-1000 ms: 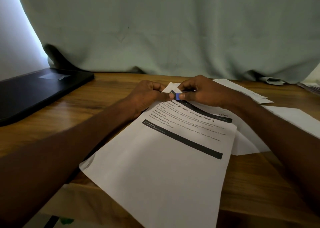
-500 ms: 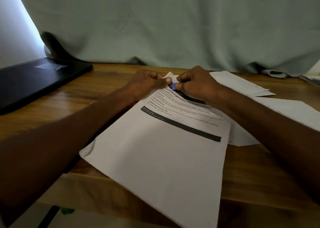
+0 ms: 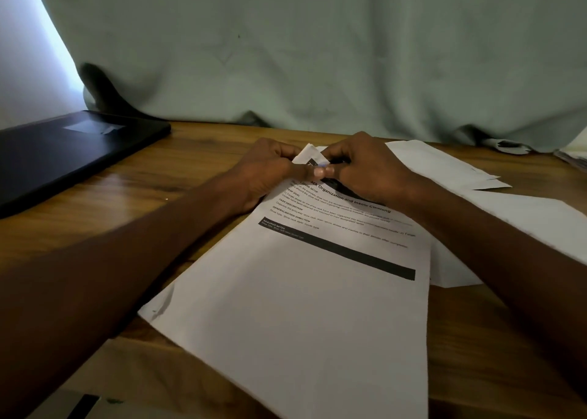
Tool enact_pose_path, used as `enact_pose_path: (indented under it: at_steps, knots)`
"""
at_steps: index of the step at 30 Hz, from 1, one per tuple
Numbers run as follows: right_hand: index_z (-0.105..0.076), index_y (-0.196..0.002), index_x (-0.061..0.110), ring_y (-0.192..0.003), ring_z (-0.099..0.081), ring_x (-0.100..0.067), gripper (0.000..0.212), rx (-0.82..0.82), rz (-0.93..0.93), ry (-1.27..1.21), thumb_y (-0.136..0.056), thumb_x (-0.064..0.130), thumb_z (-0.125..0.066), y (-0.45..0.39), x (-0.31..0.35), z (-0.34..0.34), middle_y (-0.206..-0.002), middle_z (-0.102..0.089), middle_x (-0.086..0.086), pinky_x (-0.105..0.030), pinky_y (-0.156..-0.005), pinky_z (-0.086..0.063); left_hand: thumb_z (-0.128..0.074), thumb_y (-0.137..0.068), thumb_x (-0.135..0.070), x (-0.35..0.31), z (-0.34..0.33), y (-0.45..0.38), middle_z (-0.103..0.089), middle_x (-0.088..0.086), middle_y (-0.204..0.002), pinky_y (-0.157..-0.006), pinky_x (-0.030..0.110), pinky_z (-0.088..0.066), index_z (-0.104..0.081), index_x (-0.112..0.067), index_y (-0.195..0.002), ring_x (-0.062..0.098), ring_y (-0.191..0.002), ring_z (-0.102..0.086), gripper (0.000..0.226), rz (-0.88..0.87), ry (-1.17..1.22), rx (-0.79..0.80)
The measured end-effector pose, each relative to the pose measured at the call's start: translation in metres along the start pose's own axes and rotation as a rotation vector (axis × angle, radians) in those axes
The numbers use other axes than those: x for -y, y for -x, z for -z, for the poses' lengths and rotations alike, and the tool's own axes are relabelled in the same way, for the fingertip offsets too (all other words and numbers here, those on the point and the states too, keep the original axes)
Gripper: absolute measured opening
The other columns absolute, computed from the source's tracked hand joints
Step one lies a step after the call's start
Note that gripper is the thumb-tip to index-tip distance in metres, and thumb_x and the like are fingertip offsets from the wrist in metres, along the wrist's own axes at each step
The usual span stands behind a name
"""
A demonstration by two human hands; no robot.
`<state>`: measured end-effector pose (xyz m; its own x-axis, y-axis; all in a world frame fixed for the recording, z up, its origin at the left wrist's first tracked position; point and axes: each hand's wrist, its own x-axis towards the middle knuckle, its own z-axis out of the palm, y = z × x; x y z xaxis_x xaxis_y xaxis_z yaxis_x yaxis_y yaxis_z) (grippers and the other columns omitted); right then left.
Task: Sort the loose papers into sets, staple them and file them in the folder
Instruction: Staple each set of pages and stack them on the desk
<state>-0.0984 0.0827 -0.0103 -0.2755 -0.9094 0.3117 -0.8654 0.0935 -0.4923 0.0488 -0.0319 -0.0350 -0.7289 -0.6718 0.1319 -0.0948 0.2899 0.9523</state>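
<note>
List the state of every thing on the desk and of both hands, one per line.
printed paper set: flat on the desk, far corner lifted
left hand: pinches that corner
right hand: pinches the same corner
loose papers: flat, overlapping, at right
black folder: closed, flat, at left

A printed sheet (image 3: 305, 307) lies on the worktop (image 3: 178, 177) at centre frame, its far corner between the left hand (image 3: 266, 170) and right hand (image 3: 368, 167). More sheets (image 3: 521, 221) lie to its right, partly beneath it; a folder (image 3: 63, 151) sits at upper left, a cloth (image 3: 317, 53) behind
</note>
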Motion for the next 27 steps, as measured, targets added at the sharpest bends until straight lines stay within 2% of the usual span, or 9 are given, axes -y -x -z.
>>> enact_pose_path:
  at_steps: [6,9,11,13,15,17,20,24,27]
  knots:
    - [-0.075,-0.124,0.024,-0.093,-0.068,-0.019,0.030,-0.083,-0.013,0.041,-0.095,0.031,-0.072,-0.008,-0.005,-0.012,-0.114,-0.076,0.000,-0.040,-0.090,-0.057,-0.091,-0.061,-0.032,0.012,0.002,-0.017,-0.080,-0.007,-0.088,-0.060,0.019,-0.058,-0.081,-0.023,-0.102,0.012,-0.078,-0.077,0.043,-0.037,-0.002,-0.047]
    - [-0.075,-0.124,0.022,-0.092,-0.069,-0.019,0.032,-0.078,-0.019,0.024,-0.094,0.033,-0.074,-0.017,-0.011,-0.021,-0.114,-0.076,-0.001,-0.034,-0.086,-0.056,-0.091,-0.071,-0.025,0.019,0.003,-0.027,-0.078,-0.018,-0.083,-0.057,0.007,-0.051,-0.082,-0.024,-0.099,-0.003,-0.079,-0.073,0.029,-0.063,-0.041,-0.062]
    - [-0.077,-0.120,0.021,-0.086,-0.067,-0.014,0.027,-0.055,-0.007,-0.028,-0.095,0.031,-0.073,-0.018,-0.014,-0.022,-0.105,-0.077,0.001,-0.034,-0.080,-0.053,-0.091,-0.072,-0.026,0.018,0.002,-0.028,-0.079,-0.017,-0.087,-0.060,0.006,-0.051,-0.082,-0.023,-0.103,-0.005,-0.083,-0.072,0.032,-0.063,-0.072,-0.081]
    - [-0.077,-0.115,0.018,-0.080,-0.064,-0.012,0.022,-0.012,0.025,-0.104,-0.096,0.028,-0.071,-0.016,-0.017,-0.016,-0.095,-0.075,0.001,-0.033,-0.075,-0.049,-0.092,-0.071,-0.023,0.014,0.002,-0.026,-0.080,-0.009,-0.092,-0.063,0.010,-0.053,-0.081,-0.021,-0.108,0.003,-0.085,-0.075,0.038,-0.038,-0.018,-0.065]
    - [-0.073,-0.120,0.020,-0.091,-0.066,-0.012,0.024,0.023,0.039,-0.150,-0.098,0.026,-0.068,-0.013,-0.022,-0.009,-0.104,-0.073,0.002,-0.028,-0.081,-0.052,-0.091,-0.074,-0.014,0.009,0.004,-0.022,-0.081,0.001,-0.095,-0.064,0.019,-0.058,-0.078,-0.018,-0.112,0.016,-0.087,-0.078,0.040,0.029,0.061,-0.020]
    - [-0.067,-0.128,0.026,-0.096,-0.066,-0.009,0.027,0.024,0.032,-0.146,-0.100,0.025,-0.065,-0.010,-0.026,-0.002,-0.111,-0.070,0.005,-0.015,-0.073,-0.053,-0.086,-0.078,-0.006,0.005,0.009,-0.019,-0.080,0.008,-0.099,-0.064,0.028,-0.062,-0.076,-0.016,-0.113,0.026,-0.089,-0.079,0.038,0.114,0.159,0.021]
    - [-0.066,-0.121,0.032,-0.091,-0.066,-0.004,0.020,-0.024,0.005,-0.177,-0.103,0.026,-0.061,-0.010,-0.030,0.006,-0.111,-0.069,0.007,-0.010,-0.066,-0.050,-0.082,-0.081,-0.001,0.003,0.013,-0.018,-0.078,0.017,-0.105,-0.067,0.037,-0.064,-0.077,-0.010,-0.111,0.035,-0.094,-0.077,0.031,0.184,0.248,0.075]
    - [-0.070,-0.121,0.021,-0.104,-0.066,-0.010,0.020,-0.006,-0.003,-0.255,-0.105,0.022,-0.057,-0.009,-0.029,0.008,-0.118,-0.070,0.005,-0.021,-0.086,-0.053,-0.083,-0.082,-0.011,-0.001,0.013,-0.017,-0.077,0.019,-0.108,-0.071,0.040,-0.064,-0.074,-0.009,-0.118,0.037,-0.095,-0.077,0.036,0.242,0.245,0.110]
    - [-0.067,-0.131,0.018,-0.110,-0.067,-0.014,0.028,0.059,0.016,-0.262,-0.105,0.024,-0.057,-0.009,-0.025,0.006,-0.122,-0.071,0.000,-0.029,-0.099,-0.053,-0.088,-0.078,-0.024,-0.003,0.010,-0.018,-0.079,0.016,-0.100,-0.061,0.030,-0.061,-0.077,-0.009,-0.109,0.029,-0.083,-0.079,0.036,0.205,0.201,0.047]
